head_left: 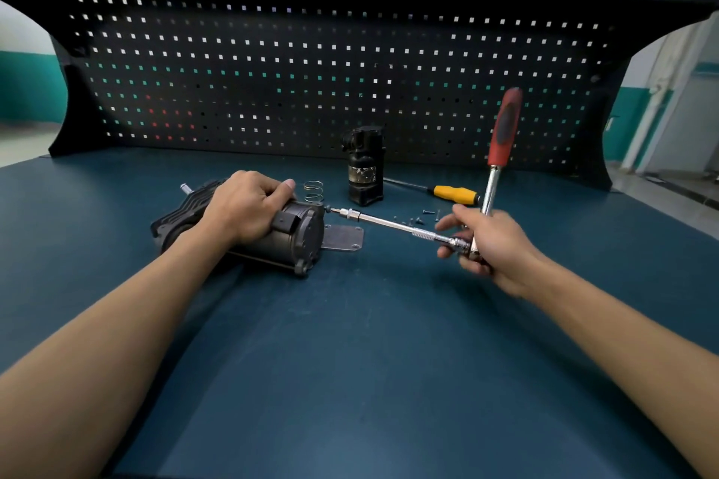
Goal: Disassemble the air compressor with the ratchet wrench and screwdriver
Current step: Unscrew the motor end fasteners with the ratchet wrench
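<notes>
The dark grey air compressor (299, 241) lies on its side on the blue bench. My left hand (249, 206) grips its body from above. My right hand (486, 245) grips the head of the ratchet wrench (502, 136), whose red handle points up and away. A long chrome extension bar (393, 224) runs from the ratchet head leftward, its socket tip touching the top of the compressor's end face. The yellow-handled screwdriver (455, 194) lies on the bench behind the bar.
A black cylindrical part (363, 167) stands upright behind the compressor, with a coil spring (313, 191) to its left. A flat metal plate (344, 239) lies by the compressor's end. Several small screws (418, 218) are scattered near the bar. A perforated back panel (311, 74) walls the rear.
</notes>
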